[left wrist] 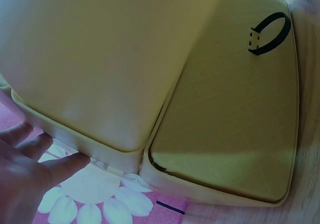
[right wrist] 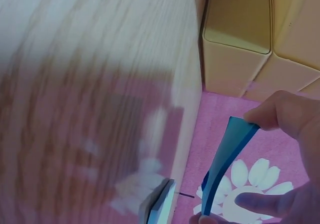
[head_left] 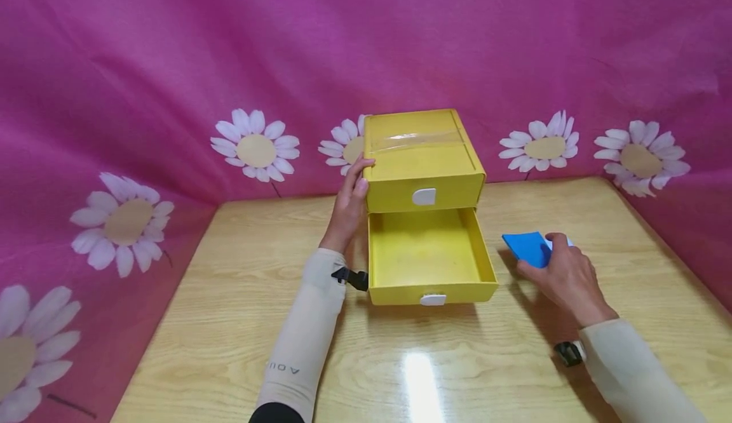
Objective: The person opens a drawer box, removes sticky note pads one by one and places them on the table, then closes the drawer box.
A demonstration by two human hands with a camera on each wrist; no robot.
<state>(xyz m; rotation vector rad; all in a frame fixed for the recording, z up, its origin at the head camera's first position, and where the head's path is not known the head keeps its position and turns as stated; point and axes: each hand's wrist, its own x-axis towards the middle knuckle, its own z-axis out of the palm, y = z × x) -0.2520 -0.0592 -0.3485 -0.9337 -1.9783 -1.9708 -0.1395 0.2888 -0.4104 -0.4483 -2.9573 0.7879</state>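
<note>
A yellow two-drawer box (head_left: 423, 147) stands on the table, its top drawer shut. The lower drawer (head_left: 433, 294) is pulled out toward me, with a bare floor inside. My left hand (head_left: 347, 210) rests against the box's left side, fingertips near the top edge. In the left wrist view the fingers (left wrist: 65, 166) lie nearly straight along the box's side. To the right of the box, my right hand (head_left: 572, 277) pinches a flat blue pad (head_left: 527, 248) by its edges. From the right wrist, the pad (right wrist: 222, 159) looks thin and slightly bent between thumb and fingers.
A thin flat piece with a pale blue face (right wrist: 162, 206) shows low in the right wrist view. Clear tape (head_left: 414, 138) crosses the box top. The wooden table (head_left: 217, 321) meets a pink flowered cloth (head_left: 320, 42) at the back and sides.
</note>
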